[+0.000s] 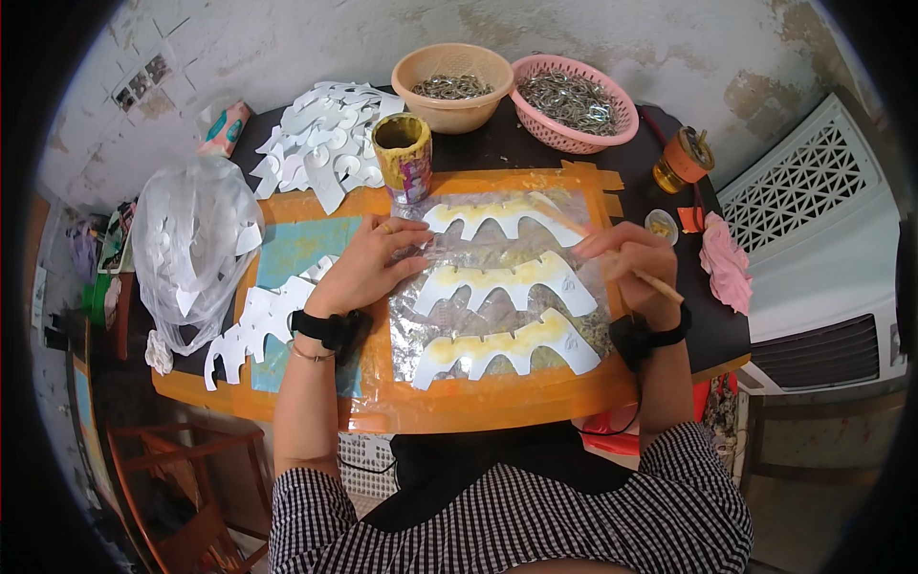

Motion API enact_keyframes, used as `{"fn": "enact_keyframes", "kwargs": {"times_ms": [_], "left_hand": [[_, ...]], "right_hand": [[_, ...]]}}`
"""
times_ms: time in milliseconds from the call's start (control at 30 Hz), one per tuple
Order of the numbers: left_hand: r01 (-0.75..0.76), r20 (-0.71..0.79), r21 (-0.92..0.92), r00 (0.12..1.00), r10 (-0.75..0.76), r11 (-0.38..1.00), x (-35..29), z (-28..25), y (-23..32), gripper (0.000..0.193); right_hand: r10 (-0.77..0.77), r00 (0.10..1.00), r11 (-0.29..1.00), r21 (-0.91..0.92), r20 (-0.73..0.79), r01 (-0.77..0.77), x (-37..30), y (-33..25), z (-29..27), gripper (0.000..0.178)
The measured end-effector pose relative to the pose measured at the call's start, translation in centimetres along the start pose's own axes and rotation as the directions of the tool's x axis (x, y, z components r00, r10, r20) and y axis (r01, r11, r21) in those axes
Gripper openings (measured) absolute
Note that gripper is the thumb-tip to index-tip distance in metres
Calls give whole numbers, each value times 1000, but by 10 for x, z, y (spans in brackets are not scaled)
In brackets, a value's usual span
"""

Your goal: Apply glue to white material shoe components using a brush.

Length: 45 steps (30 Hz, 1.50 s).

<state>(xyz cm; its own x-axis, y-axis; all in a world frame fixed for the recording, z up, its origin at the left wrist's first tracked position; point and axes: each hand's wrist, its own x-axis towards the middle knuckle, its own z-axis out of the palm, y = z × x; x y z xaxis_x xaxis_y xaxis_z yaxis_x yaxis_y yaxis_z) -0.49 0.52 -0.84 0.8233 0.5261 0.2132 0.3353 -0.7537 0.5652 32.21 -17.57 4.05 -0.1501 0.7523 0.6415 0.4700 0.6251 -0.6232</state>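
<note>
My right hand is closed around a brush with a wooden handle. The brush's front end points at the right part of the far white cutout, which is arched and smeared with yellow glue-like paste. My left hand has its fingers stretched out, their tips by the left end of that cutout. Nearer to me lie a middle white cutout and a near white cutout, both streaked yellow. All three rest on a shiny plastic sheet. A paste-crusted cup stands just beyond my left hand.
White cutouts are heaped at the back. A tan bowl and a pink basket hold small metal pieces. An amber jar and pink cloth sit right; a plastic bag and more cutouts lie left.
</note>
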Motion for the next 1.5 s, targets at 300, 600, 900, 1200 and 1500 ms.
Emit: {"fn": "enact_keyframes", "kwargs": {"times_ms": [300,600,900,1200,1500], "left_hand": [[18,40,-5,999,-18,1000,2,-4,4,37],[39,53,-19,998,-38,999,2,-3,4,39],[35,52,0,998,-35,999,2,-4,3,40],[20,19,-14,1000,-19,1000,1,-2,3,36],[27,43,-7,999,-27,1000,2,-3,5,37]], "right_hand": [[84,987,992,84,137,-96,-2,-10,-20,22],[123,989,992,-20,80,-122,-5,-14,-36,23],[99,985,994,-22,-142,-103,-16,2,-51,24],[50,824,999,16,-564,-50,-22,20,-53,16],[181,913,964,251,-365,-91,-10,14,-15,16]]}}
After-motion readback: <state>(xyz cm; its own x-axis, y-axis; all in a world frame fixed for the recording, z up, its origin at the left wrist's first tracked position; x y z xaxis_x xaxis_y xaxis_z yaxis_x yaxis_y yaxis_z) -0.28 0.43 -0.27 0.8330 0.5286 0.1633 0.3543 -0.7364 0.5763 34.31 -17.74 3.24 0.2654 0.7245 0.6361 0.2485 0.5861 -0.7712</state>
